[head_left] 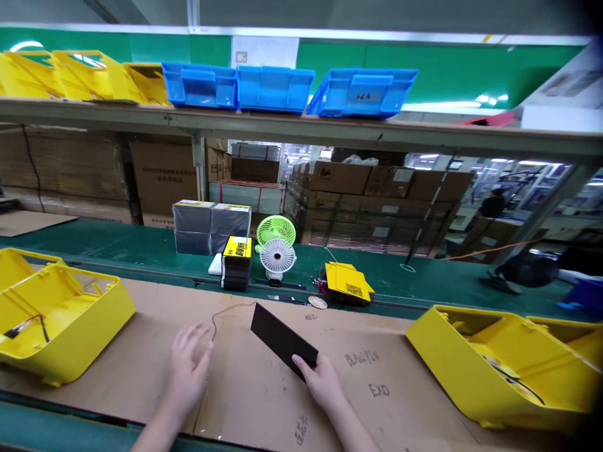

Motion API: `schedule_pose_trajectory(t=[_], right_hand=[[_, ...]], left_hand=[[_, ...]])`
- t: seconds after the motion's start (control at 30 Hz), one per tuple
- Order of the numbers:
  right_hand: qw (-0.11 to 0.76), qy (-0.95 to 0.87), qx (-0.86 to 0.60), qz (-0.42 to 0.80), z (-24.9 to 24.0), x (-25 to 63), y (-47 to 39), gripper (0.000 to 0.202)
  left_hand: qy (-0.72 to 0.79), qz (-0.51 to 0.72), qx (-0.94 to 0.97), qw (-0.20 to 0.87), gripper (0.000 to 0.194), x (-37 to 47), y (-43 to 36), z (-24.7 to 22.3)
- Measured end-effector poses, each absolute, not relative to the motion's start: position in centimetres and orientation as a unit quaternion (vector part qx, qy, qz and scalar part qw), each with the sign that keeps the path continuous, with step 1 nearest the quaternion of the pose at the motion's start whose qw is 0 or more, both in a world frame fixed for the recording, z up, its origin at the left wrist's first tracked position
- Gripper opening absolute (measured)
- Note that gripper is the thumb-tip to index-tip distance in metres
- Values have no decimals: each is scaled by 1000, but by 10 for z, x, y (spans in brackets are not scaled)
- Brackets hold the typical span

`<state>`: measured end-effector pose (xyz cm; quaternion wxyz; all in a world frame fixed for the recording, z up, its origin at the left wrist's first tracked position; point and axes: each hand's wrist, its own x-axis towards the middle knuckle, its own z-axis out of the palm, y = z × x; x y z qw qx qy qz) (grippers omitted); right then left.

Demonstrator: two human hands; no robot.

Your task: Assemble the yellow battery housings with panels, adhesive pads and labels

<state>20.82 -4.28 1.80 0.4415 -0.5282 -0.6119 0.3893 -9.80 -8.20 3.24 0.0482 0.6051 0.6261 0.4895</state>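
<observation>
My right hand (323, 380) grips a thin black rectangular panel (280, 339) by its lower right corner, thumb on the face towards me. The panel is tilted above the cardboard sheet (254, 389). From its upper left corner a thin reddish-brown wire (215, 317) runs left to the fingertips of my left hand (188, 361). Thumb and forefinger of that hand come together around the wire's end; the hand is slightly blurred. A yellow plastic housing (89, 326) with a wire inside stands to the left. Another yellow housing (452, 370), also with wires inside, is on the right.
Behind the cardboard stand a stack of black panels (235, 270), a white fan (277, 257), a green fan (282, 226) and yellow cards (346, 279). Grey wrapped blocks (211, 229) sit farther back. Overhead, a shelf (282, 122) carries blue bins (276, 88) and yellow housings (89, 75).
</observation>
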Motion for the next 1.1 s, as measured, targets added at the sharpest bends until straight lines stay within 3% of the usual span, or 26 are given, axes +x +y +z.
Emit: schedule_pose_trajectory(t=[0.2,0.33,0.47,0.63,0.77,0.93,1.03,1.1], right_hand=[[448,-627,-526,360,16,214,-44,36],[460,-604,-550,349,15,219,-45,39],[485,-559,-577,344,14,224,-45,44],[530,-509,-600,316,22,232,-48,50],[552,-484,-618,283,39,235,-50,48],[594,-475,-600,247,69,236,-47,45],[624,-457,-592,225,90,239,-46,43],[652,-453,-573,203,104,243,-47,43]], left_hand=[[739,365,503,-260,54,-235,-111,74],[824,247,407,-305,59,-275,-124,85],[885,85,393,-236,61,-273,-116,91],[846,74,498,-177,58,-237,-92,106],[770,178,611,-57,53,-182,-86,114],[535,423,695,227,42,-112,-118,140],[453,409,702,366,40,-96,-133,169],[463,445,673,368,40,-99,-127,183]])
